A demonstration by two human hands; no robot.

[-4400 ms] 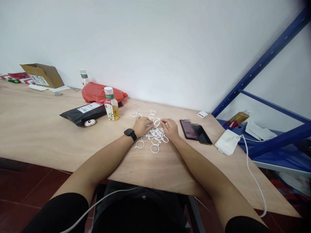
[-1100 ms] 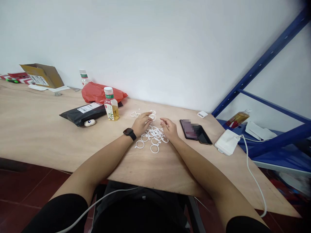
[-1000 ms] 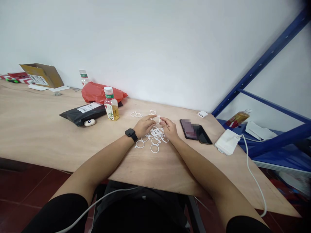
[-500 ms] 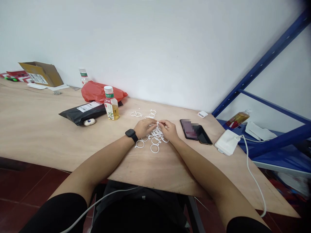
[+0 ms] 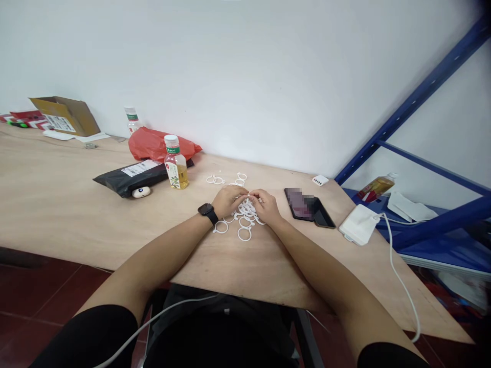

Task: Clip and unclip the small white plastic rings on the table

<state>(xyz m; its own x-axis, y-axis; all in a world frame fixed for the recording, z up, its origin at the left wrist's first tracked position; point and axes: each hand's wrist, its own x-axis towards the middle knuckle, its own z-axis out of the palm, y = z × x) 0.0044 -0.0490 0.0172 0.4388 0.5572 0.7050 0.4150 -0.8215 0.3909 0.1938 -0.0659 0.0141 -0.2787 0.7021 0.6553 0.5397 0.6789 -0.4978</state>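
Observation:
Over a loose pile of white plastic rings (image 5: 249, 210), both hands meet with their fingertips together. My left hand (image 5: 229, 200), wearing a black watch (image 5: 207, 209) at the wrist, is closed in a pinch on a small white piece that looks like part of a ring. From the other side my right hand (image 5: 267, 205) pinches the same spot; the fingers hide most of the piece. The rings have small tabs. One separate ring (image 5: 244, 240) lies in front of the pile, and a few more rings (image 5: 219, 183) lie behind my hands.
Left of my hands stand a tea bottle (image 5: 177, 171), a black parcel (image 5: 128, 179), a white earbud case (image 5: 140, 192) and a red plastic bag (image 5: 149, 143). To the right lie a phone (image 5: 301, 207), a white power bank (image 5: 358, 225) with a cable, and a blue shelf frame (image 5: 433, 166).
My fingertips have drawn slightly closer together over the pile, covering more of the small white piece. Everything else stays in place.

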